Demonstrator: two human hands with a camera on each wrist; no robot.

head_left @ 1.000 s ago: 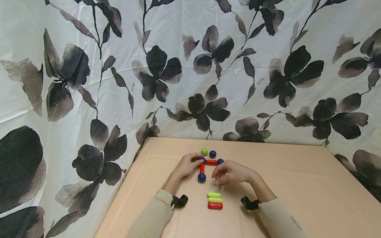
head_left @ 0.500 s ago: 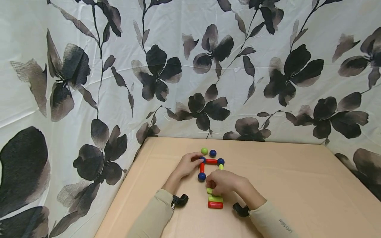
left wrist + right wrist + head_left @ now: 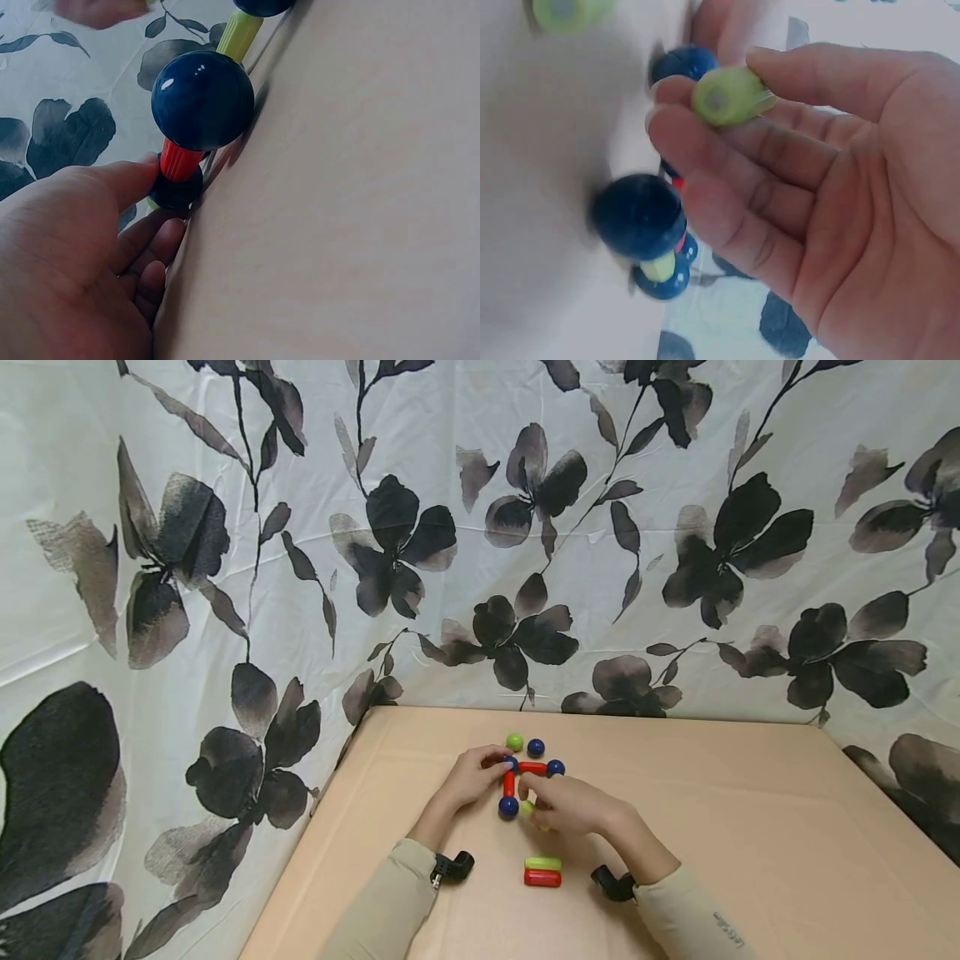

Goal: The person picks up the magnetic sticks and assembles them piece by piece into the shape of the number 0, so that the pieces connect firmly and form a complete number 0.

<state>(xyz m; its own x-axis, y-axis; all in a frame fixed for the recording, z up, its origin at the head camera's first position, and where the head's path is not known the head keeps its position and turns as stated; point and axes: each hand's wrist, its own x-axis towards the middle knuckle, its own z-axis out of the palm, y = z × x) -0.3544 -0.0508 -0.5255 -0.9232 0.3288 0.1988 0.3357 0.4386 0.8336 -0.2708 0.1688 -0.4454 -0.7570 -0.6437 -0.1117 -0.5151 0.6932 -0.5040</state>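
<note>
Red magnetic rods join blue balls into part of a frame on the table. At its back left corner, my left hand (image 3: pixel 472 777) holds a blue ball (image 3: pixel 178 187) between thumb and fingers. A red rod (image 3: pixel 181 159) runs from it to the front left blue ball (image 3: pixel 202 101). My right hand (image 3: pixel 573 806) pinches a yellow-green magnetic rod (image 3: pixel 731 97) by thumb and fingertips, above the front of the frame. Another yellow-green rod (image 3: pixel 658 266) links two blue balls on the right side; my right hand hides it in the head view.
Behind the frame sit a loose green ball (image 3: pixel 514 742) and a blue ball (image 3: pixel 536 747). Nearer lie a yellow-green rod (image 3: pixel 542 863) and a red rod (image 3: pixel 542 878), side by side. A flowered cloth (image 3: pixel 420 568) hangs behind the table (image 3: pixel 750 827).
My right hand has moved from the frame's right side to the rods in front, picked up the farthest yellow-green one and carried it toward the frame. The left hand has stayed put.
</note>
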